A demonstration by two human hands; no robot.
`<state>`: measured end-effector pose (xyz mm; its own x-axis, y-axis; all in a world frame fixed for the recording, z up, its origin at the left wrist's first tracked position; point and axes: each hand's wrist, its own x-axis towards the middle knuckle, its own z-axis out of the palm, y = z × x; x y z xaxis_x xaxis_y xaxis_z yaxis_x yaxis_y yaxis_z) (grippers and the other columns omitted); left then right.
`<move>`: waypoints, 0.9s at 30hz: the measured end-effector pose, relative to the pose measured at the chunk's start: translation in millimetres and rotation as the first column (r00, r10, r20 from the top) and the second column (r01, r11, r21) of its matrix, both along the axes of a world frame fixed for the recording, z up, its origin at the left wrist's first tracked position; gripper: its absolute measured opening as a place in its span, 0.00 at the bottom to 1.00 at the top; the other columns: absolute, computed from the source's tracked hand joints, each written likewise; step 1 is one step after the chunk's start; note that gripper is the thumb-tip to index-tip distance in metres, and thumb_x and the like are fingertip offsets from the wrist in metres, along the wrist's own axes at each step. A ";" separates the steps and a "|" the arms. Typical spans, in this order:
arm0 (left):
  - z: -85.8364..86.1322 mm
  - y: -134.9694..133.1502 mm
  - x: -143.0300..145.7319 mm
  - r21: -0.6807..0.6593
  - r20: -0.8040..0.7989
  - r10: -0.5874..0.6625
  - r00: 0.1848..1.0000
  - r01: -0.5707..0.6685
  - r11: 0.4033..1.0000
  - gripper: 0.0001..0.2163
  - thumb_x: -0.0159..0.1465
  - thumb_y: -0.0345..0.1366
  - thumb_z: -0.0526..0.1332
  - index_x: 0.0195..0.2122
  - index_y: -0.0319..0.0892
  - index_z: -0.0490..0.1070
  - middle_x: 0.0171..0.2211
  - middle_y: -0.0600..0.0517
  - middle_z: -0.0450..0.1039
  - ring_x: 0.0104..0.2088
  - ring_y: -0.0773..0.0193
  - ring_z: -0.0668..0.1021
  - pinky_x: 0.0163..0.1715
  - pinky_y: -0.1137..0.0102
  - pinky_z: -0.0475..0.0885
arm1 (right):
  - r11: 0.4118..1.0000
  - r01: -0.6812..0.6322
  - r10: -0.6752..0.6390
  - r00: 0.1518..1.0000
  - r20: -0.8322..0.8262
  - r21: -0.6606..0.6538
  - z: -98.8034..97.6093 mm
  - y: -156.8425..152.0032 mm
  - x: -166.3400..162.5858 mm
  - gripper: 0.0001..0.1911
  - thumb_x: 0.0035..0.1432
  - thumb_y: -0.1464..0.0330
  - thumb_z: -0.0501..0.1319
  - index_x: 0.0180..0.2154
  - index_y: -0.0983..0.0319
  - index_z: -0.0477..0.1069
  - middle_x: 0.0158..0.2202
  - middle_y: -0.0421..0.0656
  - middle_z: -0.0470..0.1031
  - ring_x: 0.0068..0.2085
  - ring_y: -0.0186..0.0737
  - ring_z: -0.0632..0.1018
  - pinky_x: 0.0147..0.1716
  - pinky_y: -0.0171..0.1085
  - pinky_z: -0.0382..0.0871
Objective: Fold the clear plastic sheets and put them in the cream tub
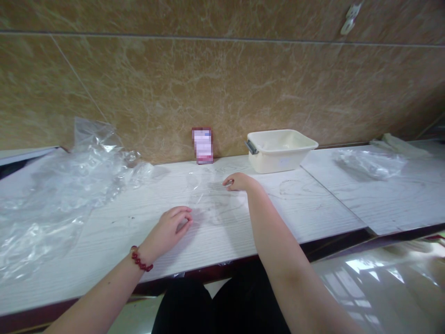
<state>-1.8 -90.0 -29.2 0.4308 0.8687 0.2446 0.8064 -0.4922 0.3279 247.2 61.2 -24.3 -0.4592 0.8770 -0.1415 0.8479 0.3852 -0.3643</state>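
On the white wood-grain tabletop [215,243], in the head view, a thin, clear plastic film [202,188] is spread between the left hand [172,227] and the right hand [239,182]. Fingers on both are narrowly curled, but whether the film is gripped cannot be told; a cream rectangular plastic tub [273,161] is set beyond.

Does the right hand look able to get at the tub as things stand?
Probably yes: the right hand is close to the tub, and nothing visible stands between them. Whether its fingers hold the clear film is hard to tell.
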 end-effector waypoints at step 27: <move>38.7 140.1 22.6 -0.434 0.668 0.357 0.653 -0.048 0.899 0.08 0.52 0.37 0.58 0.28 0.39 0.61 0.28 0.49 0.72 0.30 0.64 0.76 0.36 0.65 0.68 | 0.984 -0.126 0.096 0.970 -0.222 -0.123 20.8 -15.1 11.7 0.30 0.38 0.68 0.63 0.48 0.57 0.63 0.45 0.41 0.68 0.40 0.34 0.71 0.36 0.29 0.63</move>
<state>20.8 50.1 9.5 0.0548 0.9968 0.0582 0.3024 -0.0721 0.9504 258.9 46.1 -3.5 -0.5852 0.7983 -0.1424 0.6989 0.4074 -0.5879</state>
